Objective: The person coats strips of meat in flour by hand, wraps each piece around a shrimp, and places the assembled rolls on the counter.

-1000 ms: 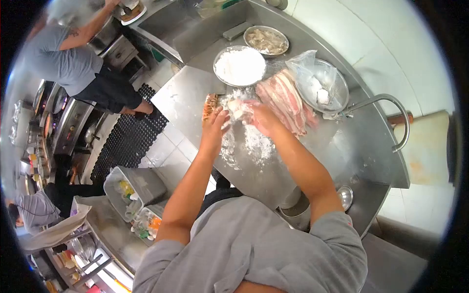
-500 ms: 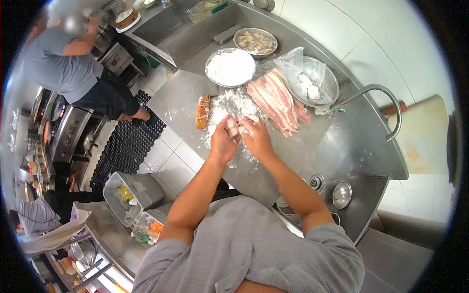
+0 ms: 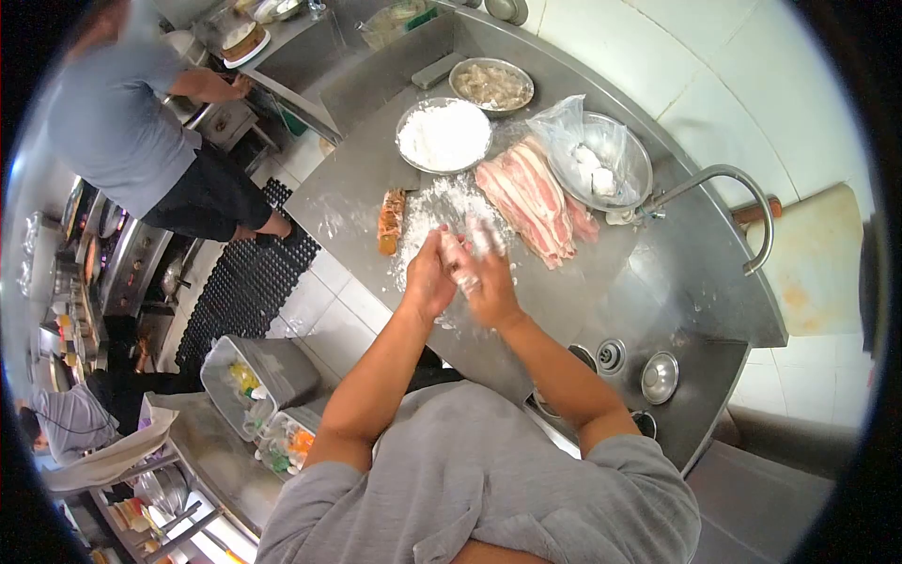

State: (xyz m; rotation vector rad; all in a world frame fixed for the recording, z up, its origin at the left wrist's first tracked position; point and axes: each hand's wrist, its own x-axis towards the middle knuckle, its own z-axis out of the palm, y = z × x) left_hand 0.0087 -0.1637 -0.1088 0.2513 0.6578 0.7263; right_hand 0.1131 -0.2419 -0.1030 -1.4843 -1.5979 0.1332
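My left hand is curled around a pale, floured piece of food, mostly hidden between my palms. My right hand presses close against it, its flour-coated fingers raised and smeared by motion. Both hands are above a patch of white flour on the steel counter. To the left lies a brown seasoning bottle with a yellowish end. Raw bacon slices are fanned out just right of the flour. Beyond my hands stands a metal bowl of white flour.
Behind is a bowl of raw, greyish seafood-like pieces. A colander with a plastic bag sits near the curved faucet. A sink strainer is at right. Bins and a co-worker in grey are at left.
My hands have come closer together, and my right hand has turned over the floured piece. The co-worker at left has lowered an arm toward the counter.
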